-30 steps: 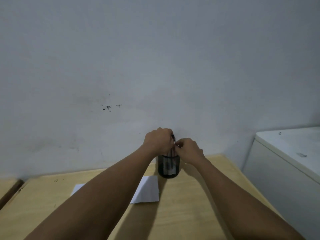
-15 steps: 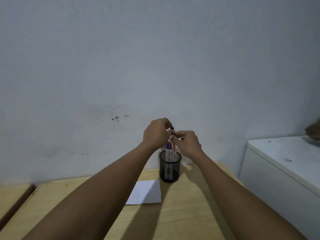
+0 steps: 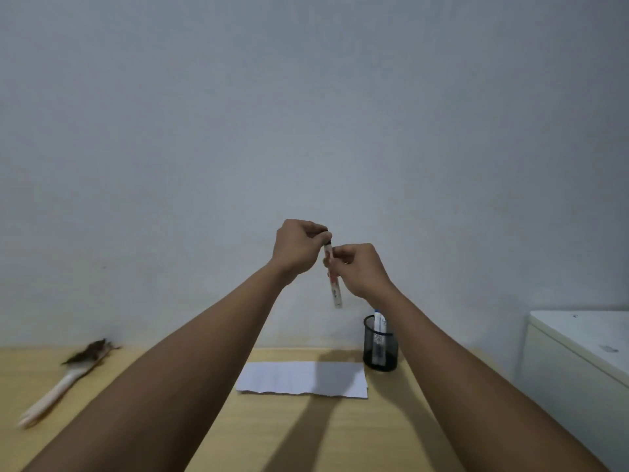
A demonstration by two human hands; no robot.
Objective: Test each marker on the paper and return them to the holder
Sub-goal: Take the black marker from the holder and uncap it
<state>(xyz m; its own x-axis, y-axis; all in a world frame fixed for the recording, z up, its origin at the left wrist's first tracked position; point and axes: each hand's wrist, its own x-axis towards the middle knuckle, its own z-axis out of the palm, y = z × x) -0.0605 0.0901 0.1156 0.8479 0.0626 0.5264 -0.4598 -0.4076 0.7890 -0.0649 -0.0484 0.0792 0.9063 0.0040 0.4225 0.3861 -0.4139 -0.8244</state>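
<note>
Both hands closed on one marker (image 3: 334,284), held above the desk (image 3: 306,434): left hand (image 3: 299,247) pinches cap, right hand (image 3: 360,270) grips barrel. Risk: cap jerks off, marker drops.

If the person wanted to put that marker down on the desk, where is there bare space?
Bare wood lies between the brush and the paper, and across the near desk in front of the paper. It is tight at the back right, where the holder stands by the paper's corner near the white cabinet.
</note>
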